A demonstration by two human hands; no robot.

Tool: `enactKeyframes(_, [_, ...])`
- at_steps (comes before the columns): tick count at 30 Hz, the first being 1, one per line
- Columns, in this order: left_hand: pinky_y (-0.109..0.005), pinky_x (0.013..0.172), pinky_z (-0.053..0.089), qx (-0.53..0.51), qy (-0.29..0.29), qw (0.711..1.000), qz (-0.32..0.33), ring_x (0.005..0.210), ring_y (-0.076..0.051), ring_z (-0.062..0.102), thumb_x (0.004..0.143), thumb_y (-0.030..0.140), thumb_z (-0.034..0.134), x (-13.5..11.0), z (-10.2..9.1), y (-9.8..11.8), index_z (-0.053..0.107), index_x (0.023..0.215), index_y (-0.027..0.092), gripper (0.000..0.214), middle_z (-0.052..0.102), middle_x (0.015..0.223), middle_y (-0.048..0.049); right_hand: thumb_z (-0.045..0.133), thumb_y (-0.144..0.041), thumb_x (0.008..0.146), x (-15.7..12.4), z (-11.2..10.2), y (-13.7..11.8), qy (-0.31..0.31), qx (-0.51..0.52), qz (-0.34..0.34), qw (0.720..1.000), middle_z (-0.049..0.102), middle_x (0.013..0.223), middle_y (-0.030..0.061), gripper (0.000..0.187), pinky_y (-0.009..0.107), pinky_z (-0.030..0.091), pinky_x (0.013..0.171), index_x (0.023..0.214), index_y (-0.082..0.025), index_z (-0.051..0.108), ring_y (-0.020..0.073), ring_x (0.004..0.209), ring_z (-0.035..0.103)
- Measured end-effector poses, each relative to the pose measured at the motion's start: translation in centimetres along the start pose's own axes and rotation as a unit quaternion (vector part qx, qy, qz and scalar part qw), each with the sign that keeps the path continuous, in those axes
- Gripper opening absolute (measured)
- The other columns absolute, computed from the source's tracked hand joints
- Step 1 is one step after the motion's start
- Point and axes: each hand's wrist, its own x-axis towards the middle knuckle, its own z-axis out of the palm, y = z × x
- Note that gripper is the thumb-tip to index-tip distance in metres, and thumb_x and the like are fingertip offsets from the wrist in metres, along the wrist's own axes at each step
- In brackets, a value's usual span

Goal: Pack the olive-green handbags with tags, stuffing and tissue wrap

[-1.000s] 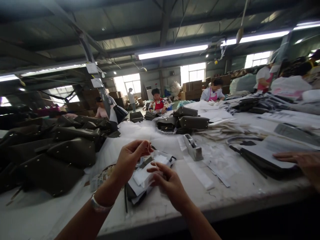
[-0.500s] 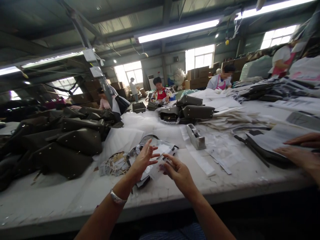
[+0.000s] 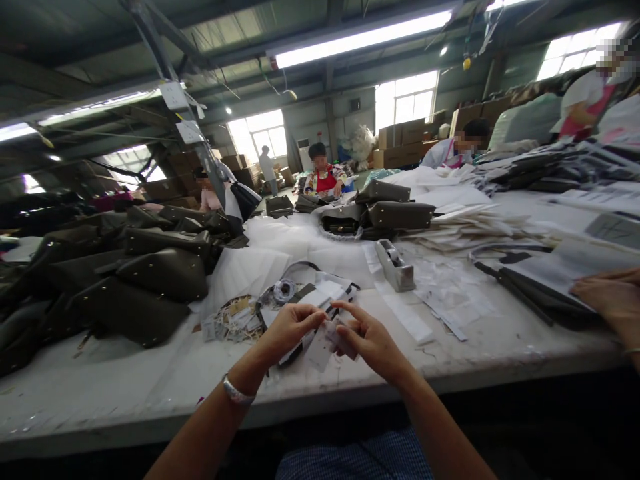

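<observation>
My left hand [image 3: 291,328], a silver bracelet on its wrist, is closed in a pinch at the edge of a small white tag [image 3: 319,355]. My right hand [image 3: 371,340] grips the tag from the other side, thumb and fingers closed on it and the index finger stretched out. Behind the hands lies a dark bag [image 3: 287,361], mostly covered by white sheets, with a looped handle [image 3: 300,265]. A clear roll [image 3: 284,290] rests on it. To its left is a heap of tags with pale strings [image 3: 239,319].
Dark olive bags [image 3: 133,308] are piled at the left. A tape dispenser [image 3: 397,267] stands right of centre, near scattered white slips [image 3: 450,293]. At the right edge a co-worker's hand [image 3: 613,300] rests on a paper-covered bag [image 3: 540,293]. Other people sit farther back.
My left hand has gone from spread fingers to a pinch at the tag's edge. My right hand has stayed close by, and the tag now shows more clearly.
</observation>
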Motion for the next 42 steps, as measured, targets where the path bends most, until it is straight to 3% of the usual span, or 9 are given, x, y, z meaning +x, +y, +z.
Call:
enactKeyframes(4, [-0.027, 0.076, 0.047, 0.033, 0.024, 0.999, 0.012, 0.078, -0.017, 0.061, 0.086, 0.047, 0.067, -0.1, -0.2, 0.3, 0.072, 0.079, 0.014, 0.035, 0.071, 0.08, -0.0051, 0.069, -0.044, 0.087, 0.1, -0.4, 0.2, 0.033, -0.042, -0.003, 0.999, 0.049, 0.06, -0.0068, 0.045, 0.02, 0.037, 0.049, 0.122, -0.017, 0.063, 0.0088, 0.052, 0.043])
enactKeyframes(7, [-0.028, 0.076, 0.049, 0.035, 0.024, 0.999, 0.022, 0.078, -0.018, 0.062, 0.089, 0.049, 0.061, -0.1, -0.2, 0.7, 0.072, 0.087, 0.014, 0.037, 0.07, 0.081, -0.0057, 0.068, -0.045, 0.088, 0.1, -0.5, 0.4, 0.039, -0.028, 0.005, 0.999, 0.044, 0.06, -0.0077, 0.047, 0.02, 0.033, 0.047, 0.125, -0.016, 0.062, 0.0084, 0.051, 0.039])
enactKeyframes(11, [-0.029, 0.079, 0.052, 0.02, -0.017, 1.0, 0.017, 0.088, -0.019, 0.065, 0.09, 0.045, 0.062, -0.1, 0.2, 0.5, 0.069, 0.113, 0.017, 0.037, 0.072, 0.102, -0.0082, 0.06, -0.048, 0.092, 0.0, -0.5, 0.6, 0.039, -0.019, 0.002, 0.999, 0.04, 0.057, -0.0082, 0.051, 0.02, 0.03, 0.046, 0.131, -0.015, 0.059, 0.0091, 0.05, 0.036])
enactKeyframes(16, [-0.03, 0.085, 0.05, -0.018, -0.077, 0.997, -0.02, 0.093, -0.02, 0.065, 0.088, 0.04, 0.067, -0.4, 1.1, -0.5, 0.073, 0.108, 0.016, 0.031, 0.073, 0.104, -0.0083, 0.06, -0.05, 0.091, -0.3, -0.4, 0.6, 0.06, -0.038, 0.004, 0.997, 0.039, 0.057, -0.0078, 0.051, 0.019, 0.028, 0.045, 0.128, -0.015, 0.062, 0.0085, 0.049, 0.034])
enactKeyframes(22, [-0.032, 0.087, 0.05, -0.052, -0.034, 0.998, -0.016, 0.095, -0.022, 0.065, 0.084, 0.04, 0.071, -0.5, 1.6, -0.3, 0.071, 0.096, 0.015, 0.028, 0.072, 0.1, -0.0085, 0.062, -0.049, 0.09, -0.6, -0.8, 0.6, 0.062, -0.039, 0.005, 0.997, 0.045, 0.057, -0.0071, 0.049, 0.021, 0.037, 0.048, 0.127, -0.017, 0.063, 0.0096, 0.049, 0.043])
enactKeyframes(27, [-0.027, 0.078, 0.048, -0.041, 0.047, 0.998, 0.016, 0.085, -0.017, 0.063, 0.086, 0.039, 0.069, -0.6, 1.0, 0.3, 0.066, 0.094, 0.017, 0.024, 0.069, 0.09, -0.004, 0.073, -0.034, 0.082, -0.8, -0.8, 0.4, 0.018, -0.005, 0.013, 1.0, 0.069, 0.078, 0.0002, 0.055, 0.029, 0.053, 0.066, 0.133, -0.019, 0.057, 0.0166, 0.068, 0.065])
enactKeyframes(33, [-0.023, 0.071, 0.046, -0.047, 0.102, 0.993, 0.048, 0.076, -0.013, 0.06, 0.088, 0.037, 0.069, -0.8, 0.2, 1.1, 0.065, 0.105, 0.018, 0.026, 0.064, 0.079, -0.0003, 0.069, -0.035, 0.085, -0.9, -0.6, 0.2, 0.074, -0.076, 0.0, 0.994, 0.069, 0.071, -0.0005, 0.04, 0.029, 0.051, 0.067, 0.122, -0.02, 0.065, 0.0173, 0.066, 0.065])
enactKeyframes(38, [-0.019, 0.057, 0.042, -0.092, 0.087, 0.991, 0.043, 0.058, -0.007, 0.051, 0.091, 0.04, 0.064, -0.9, 0.0, 1.8, 0.066, 0.109, 0.019, 0.028, 0.056, 0.068, 0.0037, 0.058, -0.043, 0.094, -0.7, -0.7, 0.3, 0.056, -0.115, -0.024, 0.992, 0.075, 0.09, 0.0043, 0.033, 0.031, 0.052, 0.077, 0.115, -0.02, 0.07, 0.0199, 0.08, 0.068])
enactKeyframes(42, [-0.018, 0.046, 0.035, -0.11, 0.06, 0.992, 0.015, 0.049, -0.004, 0.042, 0.09, 0.044, 0.064, -0.8, 0.4, 2.4, 0.067, 0.11, 0.019, 0.032, 0.061, 0.077, 0.0013, 0.068, -0.037, 0.087, -0.7, 0.1, 0.2, 0.017, -0.056, -0.022, 0.998, 0.075, 0.099, 0.0043, 0.041, 0.035, 0.052, 0.091, 0.125, -0.021, 0.062, 0.022, 0.095, 0.07])
